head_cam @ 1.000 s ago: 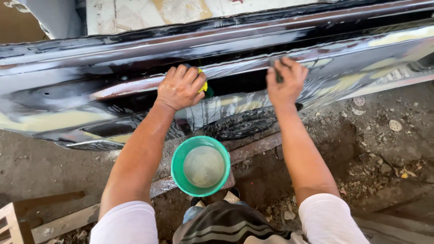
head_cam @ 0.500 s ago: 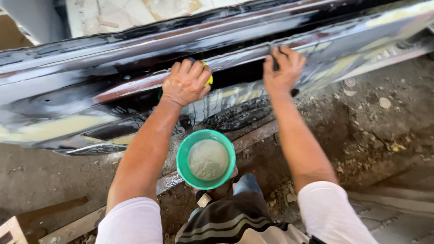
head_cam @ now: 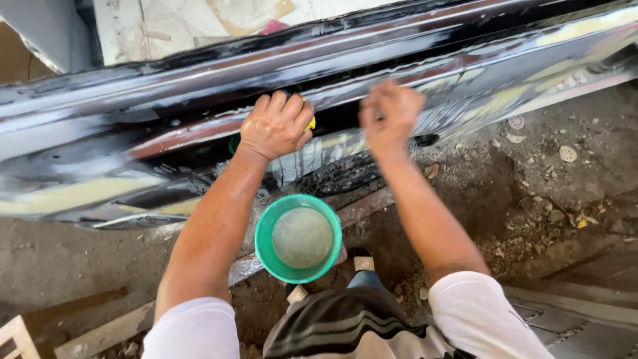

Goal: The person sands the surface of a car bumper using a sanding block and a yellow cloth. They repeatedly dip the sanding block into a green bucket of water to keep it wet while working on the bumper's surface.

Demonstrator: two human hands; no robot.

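Note:
My left hand presses down on a yellow sponge, which shows only as a sliver at the fingertips. It rests on a long, wet black car body panel with worn pale and yellow patches. To its right, my right hand is blurred, its fingers curled on a small dark sheet against the same panel. A green bucket of murky grey water stands below, between my forearms.
The panel lies across bare dirt ground with small stones at the right. A wooden plank runs under the bucket, and more planks lie at the lower left. Pale sheeting lies behind the panel.
My right hand has gone from lying flat on the panel to a curled, moving blur, shifted down and to the left. My left hand stays on the sponge in nearly the same place.

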